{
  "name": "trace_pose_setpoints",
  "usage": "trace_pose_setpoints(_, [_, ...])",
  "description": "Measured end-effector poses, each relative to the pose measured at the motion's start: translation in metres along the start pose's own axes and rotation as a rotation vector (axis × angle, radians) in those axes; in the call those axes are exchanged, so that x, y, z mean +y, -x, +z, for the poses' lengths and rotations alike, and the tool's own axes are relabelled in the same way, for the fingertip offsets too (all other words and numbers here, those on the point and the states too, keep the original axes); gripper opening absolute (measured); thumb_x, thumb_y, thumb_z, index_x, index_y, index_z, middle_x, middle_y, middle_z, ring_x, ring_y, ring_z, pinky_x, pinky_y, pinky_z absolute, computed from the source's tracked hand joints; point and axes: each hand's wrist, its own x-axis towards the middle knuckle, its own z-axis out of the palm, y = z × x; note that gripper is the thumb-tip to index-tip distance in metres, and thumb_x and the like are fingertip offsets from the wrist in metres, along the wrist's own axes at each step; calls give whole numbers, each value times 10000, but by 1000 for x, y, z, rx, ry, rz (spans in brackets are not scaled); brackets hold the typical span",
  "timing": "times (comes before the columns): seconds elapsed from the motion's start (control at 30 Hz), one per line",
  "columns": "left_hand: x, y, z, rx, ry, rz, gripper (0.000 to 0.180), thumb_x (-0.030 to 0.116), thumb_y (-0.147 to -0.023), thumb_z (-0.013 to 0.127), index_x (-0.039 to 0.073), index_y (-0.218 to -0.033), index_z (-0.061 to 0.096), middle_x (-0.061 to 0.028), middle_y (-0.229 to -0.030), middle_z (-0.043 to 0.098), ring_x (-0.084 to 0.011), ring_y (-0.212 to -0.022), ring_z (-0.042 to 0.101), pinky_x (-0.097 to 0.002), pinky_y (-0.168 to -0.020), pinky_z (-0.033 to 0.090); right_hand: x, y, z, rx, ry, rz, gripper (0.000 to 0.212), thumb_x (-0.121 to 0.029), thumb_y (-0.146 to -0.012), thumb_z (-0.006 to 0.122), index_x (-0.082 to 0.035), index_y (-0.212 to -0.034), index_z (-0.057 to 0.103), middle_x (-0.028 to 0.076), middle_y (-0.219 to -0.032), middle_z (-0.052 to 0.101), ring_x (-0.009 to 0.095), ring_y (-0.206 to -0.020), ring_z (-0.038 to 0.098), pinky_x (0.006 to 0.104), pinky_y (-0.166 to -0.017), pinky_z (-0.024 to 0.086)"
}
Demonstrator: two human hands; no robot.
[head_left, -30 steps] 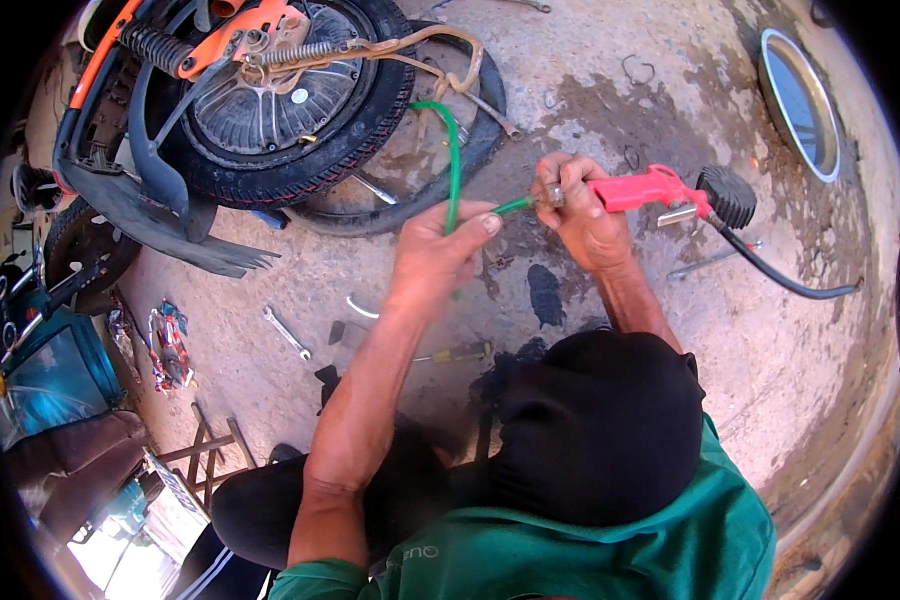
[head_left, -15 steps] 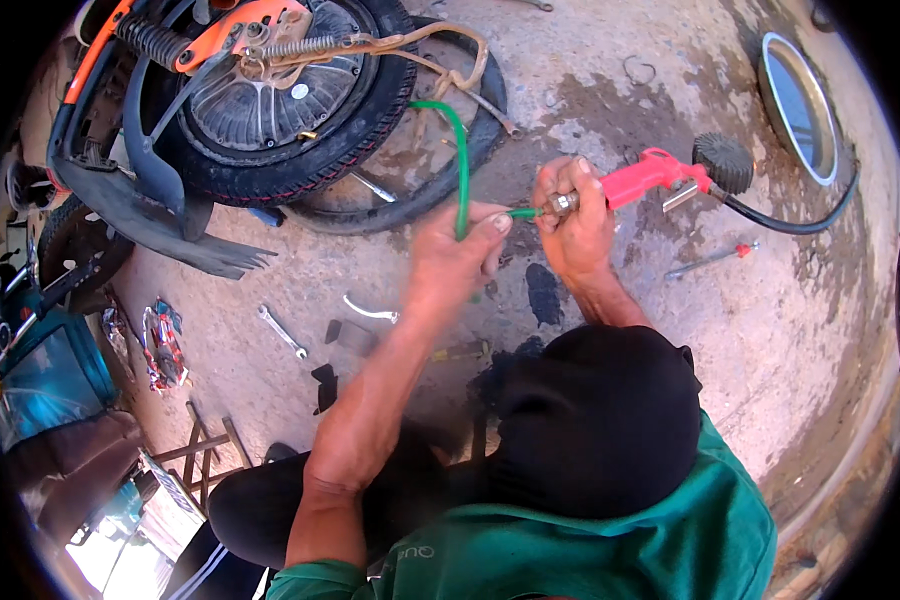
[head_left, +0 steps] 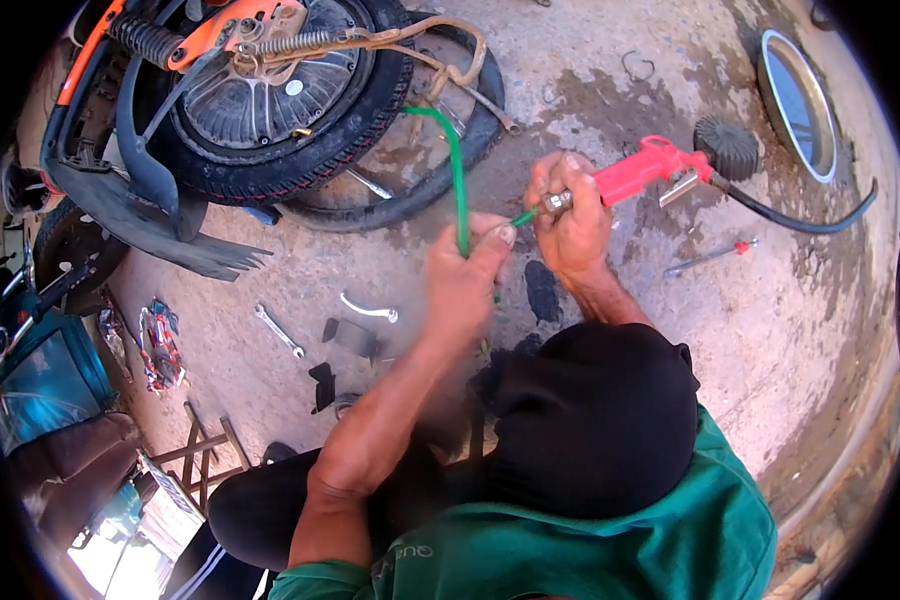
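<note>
My left hand point(head_left: 470, 260) is closed around a green hose point(head_left: 458, 175), which rises from it and curves toward the wheel. A short end of that hose points from my thumb to a metal fitting point(head_left: 557, 203). My right hand point(head_left: 576, 225) is wrapped round this fitting, at the front of a red air inflator gun point(head_left: 635, 176). Whether the hose end sits inside the fitting, I cannot tell. Attached to the gun is a black ribbed round gauge point(head_left: 727, 150), and a black hose point(head_left: 795, 222) runs off its rear.
At upper left lies a vehicle's rear wheel point(head_left: 270, 95) with an orange swingarm. A loose tyre point(head_left: 390, 208) rests partly beneath it. On the concrete are a wrench point(head_left: 279, 331), a silver lever point(head_left: 368, 307), a red-tipped rod point(head_left: 712, 258) and a metal-rimmed basin point(head_left: 798, 105).
My left hand has shifted slightly right and down with the green hose, whose short end now slants up toward the fitting. The black hose has swung lower at the right.
</note>
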Motion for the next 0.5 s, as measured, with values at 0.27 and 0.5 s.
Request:
trace_pose_setpoints(0.27, [1, 1, 0, -49, 17, 18, 128, 136, -978, 713, 28, -988, 644, -8, -626, 557, -95, -486, 470, -262, -441, 346, -1, 1, -3, -54, -103, 57, 303, -270, -997, 537, -100, -752, 482, 61, -753, 556, 136, -578, 485, 278, -490, 333])
trace_pose_setpoints(0.5, [-7, 2, 2, -29, 18, 6, 128, 146, -990, 707, 36, -978, 641, -6, -635, 559, -94, -487, 468, -261, -436, 344, -2, 1, -1, -34, -91, 95, 305, -276, -1000, 540, -103, -753, 496, 68, -759, 572, 139, -599, 514, 273, -496, 343])
